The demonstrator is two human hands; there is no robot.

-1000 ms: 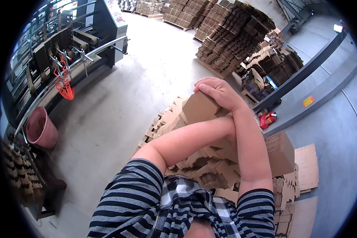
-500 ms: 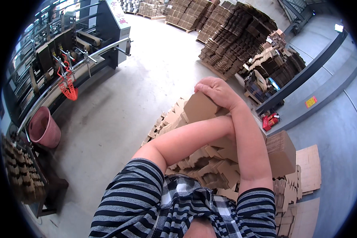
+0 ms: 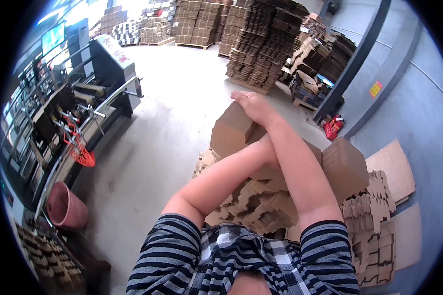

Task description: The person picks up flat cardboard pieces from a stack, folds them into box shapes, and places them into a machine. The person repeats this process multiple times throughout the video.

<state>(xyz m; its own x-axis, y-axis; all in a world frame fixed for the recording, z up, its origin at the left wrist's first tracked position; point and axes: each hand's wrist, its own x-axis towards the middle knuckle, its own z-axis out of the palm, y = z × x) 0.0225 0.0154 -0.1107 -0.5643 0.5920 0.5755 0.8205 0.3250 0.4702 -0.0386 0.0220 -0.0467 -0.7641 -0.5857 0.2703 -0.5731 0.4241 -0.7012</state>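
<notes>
In the middle of the head view, the person's bare forearms cross, the right one passing over the left. The right hand (image 3: pixel 251 105) lies across the top edge of a brown cardboard block (image 3: pixel 231 132), its fingers close together and bent toward the far side; how firmly it grips cannot be told. The left forearm (image 3: pixel 231 169) runs in beneath the right forearm (image 3: pixel 302 172), which hides the left hand, so whether that one is spread or pinching anything cannot be told either. The cardboard block stands above a heap of die-cut cardboard blanks (image 3: pixel 261 209) close in front of the plaid and striped clothing. Another squared cardboard block (image 3: pixel 344 167) sits just right of the right forearm; the arms conceal whether the two blocks join. Beside it lie more cut cardboard sheets (image 3: pixel 379 243). Off to the left, well apart, stand a dark machine with coiled orange hoses (image 3: pixel 79 150) and a pink bin (image 3: pixel 66 206). Beyond the hands rises a tall cardboard stack (image 3: pixel 261 46) on a pallet, with a red fire extinguisher (image 3: pixel 334 127) near the wall.
</notes>
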